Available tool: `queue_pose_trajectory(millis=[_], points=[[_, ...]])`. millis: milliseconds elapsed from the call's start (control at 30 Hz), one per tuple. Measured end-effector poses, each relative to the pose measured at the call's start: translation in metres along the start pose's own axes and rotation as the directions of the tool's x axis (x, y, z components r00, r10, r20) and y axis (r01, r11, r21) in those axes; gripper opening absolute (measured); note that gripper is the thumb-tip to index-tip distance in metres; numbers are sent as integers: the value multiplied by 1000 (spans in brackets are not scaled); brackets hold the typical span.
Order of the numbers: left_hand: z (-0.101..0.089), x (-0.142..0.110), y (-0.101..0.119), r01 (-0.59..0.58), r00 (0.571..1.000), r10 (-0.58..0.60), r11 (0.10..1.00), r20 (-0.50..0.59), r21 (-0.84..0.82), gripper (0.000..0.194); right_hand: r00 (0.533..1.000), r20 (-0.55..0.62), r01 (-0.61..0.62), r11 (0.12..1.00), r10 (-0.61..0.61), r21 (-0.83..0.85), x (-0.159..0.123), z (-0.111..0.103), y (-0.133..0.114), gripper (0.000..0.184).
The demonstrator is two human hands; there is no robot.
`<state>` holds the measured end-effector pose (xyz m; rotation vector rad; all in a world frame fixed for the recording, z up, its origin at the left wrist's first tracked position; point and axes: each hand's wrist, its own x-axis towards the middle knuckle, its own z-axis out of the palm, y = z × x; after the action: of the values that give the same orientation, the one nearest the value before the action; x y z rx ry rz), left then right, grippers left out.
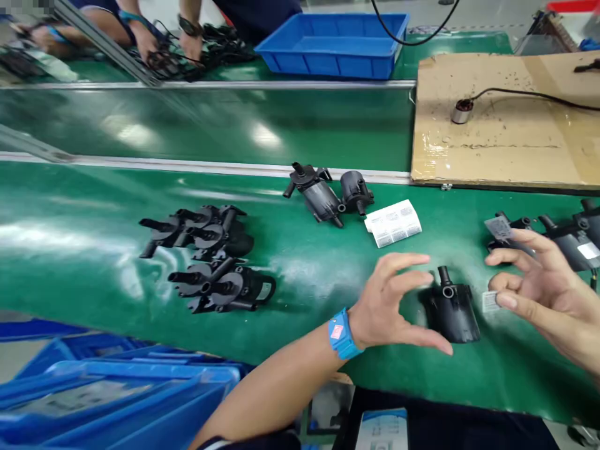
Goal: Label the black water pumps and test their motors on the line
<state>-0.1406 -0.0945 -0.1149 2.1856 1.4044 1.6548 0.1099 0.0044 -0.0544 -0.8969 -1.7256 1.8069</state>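
While my left hand (398,300), the nearer, is curving empty around the left of the black pump housing (457,315), whose spout (443,274) is facing away, my right hand (539,284) is holding two small labels (490,302) just off its right side.

Keeping left hand (382,306) and right hand (541,290) bare, wearing a bright blue wristband (347,342) on the left, marked with a small pinkish patch (337,331). Showing a dark sleeve (257,442) with a white stripe (214,444), and a blue-and-white card (383,430) against dark clothing (450,419).
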Motion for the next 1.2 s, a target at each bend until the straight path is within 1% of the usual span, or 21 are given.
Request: queue_pose_trajectory(millis=[100,167,233,333,500,700,900,1133,1200], points=[[19,-8,8,5,992,12,991,127,-131,78,990,28,-143,989,142,38,-8,6,11,65],[25,-11,9,19,985,13,983,172,-182,69,982,51,-182,982,179,54,-8,10,17,68],[26,-14,9,42,981,0,977,196,-208,60,980,68,-192,980,188,59,-6,12,19,72],[25,-17,9,54,978,-11,979,210,-199,48,979,71,-193,980,190,40,-6,13,18,75],[26,-19,9,9,978,21,990,208,-144,37,977,42,-210,978,211,-9,-7,16,14,74],[25,-18,9,-1,977,33,989,212,-146,30,979,23,-200,978,202,-58,-7,17,15,74],[24,-18,10,11,974,22,990,225,-143,28,982,39,-180,982,183,-57,-9,16,17,83],[20,-15,12,35,963,-6,994,269,-106,24,984,23,-174,983,175,-58,-11,16,17,85],[19,-15,13,36,964,-5,993,266,-112,25,984,17,-178,982,179,-63,-10,16,17,87]])
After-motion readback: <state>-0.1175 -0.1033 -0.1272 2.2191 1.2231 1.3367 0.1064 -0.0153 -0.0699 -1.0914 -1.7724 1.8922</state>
